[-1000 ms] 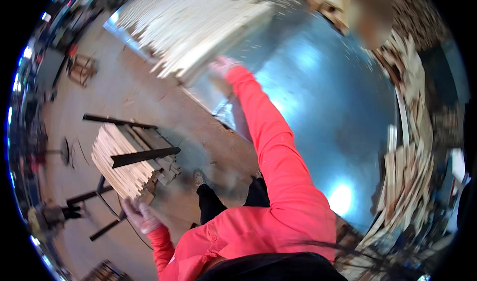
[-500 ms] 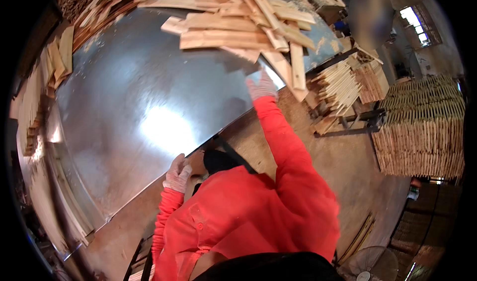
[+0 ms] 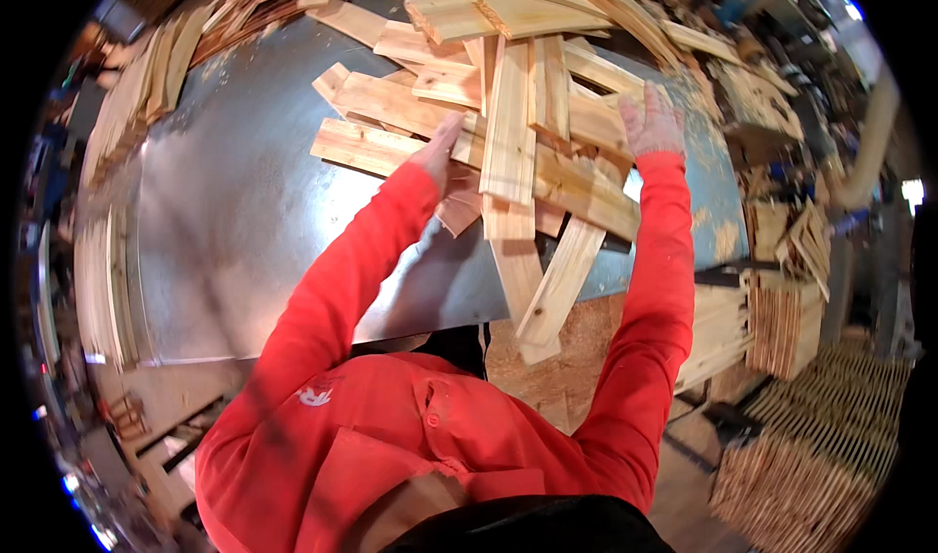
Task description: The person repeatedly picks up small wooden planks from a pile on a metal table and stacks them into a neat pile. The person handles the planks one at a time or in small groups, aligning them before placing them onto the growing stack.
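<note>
Workshop floor [image 3: 576,377] shows beyond the near edge of a broad, grey metal table [image 3: 244,182]. Across its far and right-hand part lies a loose heap of planks [image 3: 508,123], crossed at many angles, two ends jutting past the near edge. To the lower right stands a tall stack of slats [image 3: 801,485].

Half a second ago the left hand [image 3: 445,143] hung by the table's edge; now both hands are at the heap — planks between them, so two-handed handling looks possible. Left fingers are extended close together against a long plank; whether they pinch it, I cannot tell. The right hand [image 3: 653,128] is loosely spread at the heap's right side — apparently gripping nothing.
</note>
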Demonstrator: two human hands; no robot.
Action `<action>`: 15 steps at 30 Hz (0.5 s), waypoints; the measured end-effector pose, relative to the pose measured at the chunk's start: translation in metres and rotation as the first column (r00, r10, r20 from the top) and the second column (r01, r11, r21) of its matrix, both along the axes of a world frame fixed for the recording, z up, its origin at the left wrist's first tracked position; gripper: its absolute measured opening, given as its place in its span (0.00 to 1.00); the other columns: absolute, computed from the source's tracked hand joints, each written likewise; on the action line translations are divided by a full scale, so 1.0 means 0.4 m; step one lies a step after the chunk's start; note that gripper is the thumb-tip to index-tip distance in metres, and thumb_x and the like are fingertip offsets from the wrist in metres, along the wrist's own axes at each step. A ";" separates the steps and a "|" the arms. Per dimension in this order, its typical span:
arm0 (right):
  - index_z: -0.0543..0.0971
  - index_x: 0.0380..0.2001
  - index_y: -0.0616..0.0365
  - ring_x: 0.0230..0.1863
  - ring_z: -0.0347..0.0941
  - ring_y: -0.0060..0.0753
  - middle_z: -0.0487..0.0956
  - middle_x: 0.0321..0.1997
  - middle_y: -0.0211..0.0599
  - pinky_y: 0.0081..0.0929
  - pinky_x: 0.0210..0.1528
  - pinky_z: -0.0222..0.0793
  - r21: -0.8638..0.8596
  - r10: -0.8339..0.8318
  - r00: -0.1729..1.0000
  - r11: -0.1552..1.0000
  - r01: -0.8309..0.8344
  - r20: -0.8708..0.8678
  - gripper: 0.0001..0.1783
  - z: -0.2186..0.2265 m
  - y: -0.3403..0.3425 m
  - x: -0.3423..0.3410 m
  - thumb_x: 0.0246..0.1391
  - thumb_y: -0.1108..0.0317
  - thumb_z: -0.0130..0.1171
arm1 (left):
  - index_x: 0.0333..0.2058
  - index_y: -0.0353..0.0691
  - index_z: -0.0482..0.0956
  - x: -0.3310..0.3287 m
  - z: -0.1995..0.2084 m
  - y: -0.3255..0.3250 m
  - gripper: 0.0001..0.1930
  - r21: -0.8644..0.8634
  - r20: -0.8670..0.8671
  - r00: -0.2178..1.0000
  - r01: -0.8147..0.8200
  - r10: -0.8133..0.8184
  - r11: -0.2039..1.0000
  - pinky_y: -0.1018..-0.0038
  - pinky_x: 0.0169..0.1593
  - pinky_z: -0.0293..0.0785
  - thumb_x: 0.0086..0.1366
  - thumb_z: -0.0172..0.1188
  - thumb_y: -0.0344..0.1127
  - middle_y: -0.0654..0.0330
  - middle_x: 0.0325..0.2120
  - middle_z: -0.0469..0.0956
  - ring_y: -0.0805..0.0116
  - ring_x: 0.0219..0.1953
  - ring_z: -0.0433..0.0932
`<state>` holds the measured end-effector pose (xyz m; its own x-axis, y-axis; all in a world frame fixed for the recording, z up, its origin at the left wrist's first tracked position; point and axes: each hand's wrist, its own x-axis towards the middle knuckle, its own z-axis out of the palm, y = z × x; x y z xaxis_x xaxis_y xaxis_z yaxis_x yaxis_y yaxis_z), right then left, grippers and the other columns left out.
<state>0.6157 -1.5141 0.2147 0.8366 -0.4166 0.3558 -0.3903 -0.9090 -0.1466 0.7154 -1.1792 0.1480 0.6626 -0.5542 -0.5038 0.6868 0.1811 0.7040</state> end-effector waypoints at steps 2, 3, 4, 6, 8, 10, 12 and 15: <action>0.65 0.63 0.62 0.67 0.61 0.51 0.67 0.64 0.57 0.45 0.68 0.51 0.199 0.078 0.986 0.979 -0.048 -0.145 0.51 -0.020 -0.006 0.093 0.55 0.26 0.34 | 0.54 0.43 0.69 0.007 -0.009 -0.107 0.30 -0.161 -0.038 0.998 -0.049 0.044 0.986 0.54 0.54 0.73 0.60 0.62 0.56 0.54 0.46 0.77 0.55 0.45 0.78; 0.66 0.62 0.62 0.66 0.61 0.53 0.67 0.63 0.58 0.44 0.67 0.52 0.378 0.150 0.968 0.924 -0.065 -0.202 0.53 -0.046 0.015 0.120 0.54 0.24 0.31 | 0.54 0.42 0.71 0.002 0.009 -0.141 0.30 -0.177 -0.106 0.994 -0.031 0.012 0.984 0.53 0.54 0.72 0.59 0.64 0.54 0.54 0.46 0.78 0.55 0.47 0.77; 0.68 0.61 0.62 0.66 0.61 0.54 0.67 0.63 0.58 0.43 0.67 0.53 0.542 0.237 0.940 0.837 -0.070 -0.244 0.55 -0.074 0.028 0.154 0.52 0.21 0.29 | 0.53 0.42 0.73 -0.001 0.025 -0.164 0.29 -0.196 -0.169 0.985 -0.020 -0.014 0.980 0.53 0.55 0.72 0.58 0.66 0.52 0.54 0.46 0.78 0.55 0.49 0.77; 0.72 0.56 0.67 0.64 0.63 0.56 0.70 0.59 0.62 0.41 0.66 0.54 0.477 0.132 0.872 0.870 0.126 -0.471 0.61 -0.139 -0.011 0.211 0.48 0.17 0.25 | 0.53 0.39 0.75 -0.017 0.030 -0.204 0.28 -0.219 -0.185 0.978 0.056 -0.098 0.974 0.54 0.55 0.72 0.58 0.67 0.49 0.54 0.47 0.78 0.58 0.50 0.76; 0.73 0.54 0.68 0.64 0.64 0.56 0.71 0.57 0.64 0.42 0.66 0.55 0.523 0.215 0.849 0.849 0.082 -0.483 0.63 -0.129 0.033 0.209 0.46 0.16 0.23 | 0.52 0.38 0.75 -0.022 -0.007 -0.170 0.25 -0.097 0.103 0.992 0.077 -0.067 0.992 0.61 0.53 0.71 0.59 0.66 0.44 0.58 0.44 0.79 0.63 0.47 0.76; 0.71 0.56 0.70 0.64 0.63 0.57 0.70 0.59 0.64 0.41 0.66 0.56 0.566 0.268 0.830 0.822 0.068 -0.489 0.65 -0.135 0.074 0.222 0.44 0.15 0.26 | 0.51 0.37 0.75 -0.020 0.001 -0.128 0.23 0.085 0.251 0.949 0.172 -0.188 0.981 0.65 0.51 0.71 0.60 0.65 0.41 0.60 0.43 0.79 0.66 0.45 0.76; 0.70 0.57 0.70 0.64 0.63 0.57 0.69 0.60 0.63 0.41 0.66 0.56 0.577 0.306 0.774 0.812 0.093 -0.555 0.65 -0.091 0.178 0.232 0.43 0.14 0.29 | 0.46 0.37 0.75 -0.039 -0.015 -0.042 0.17 0.084 0.187 0.964 0.175 -0.188 0.981 0.72 0.47 0.70 0.60 0.61 0.38 0.64 0.39 0.77 0.73 0.40 0.75; 0.72 0.53 0.72 0.61 0.66 0.57 0.70 0.57 0.66 0.40 0.63 0.59 0.606 0.491 0.768 0.777 -0.172 -0.412 0.61 -0.189 0.383 0.237 0.46 0.17 0.34 | 0.44 0.37 0.75 -0.111 0.019 0.197 0.20 -0.046 0.296 0.953 0.083 -0.066 0.996 0.72 0.44 0.74 0.54 0.62 0.41 0.63 0.35 0.77 0.72 0.38 0.76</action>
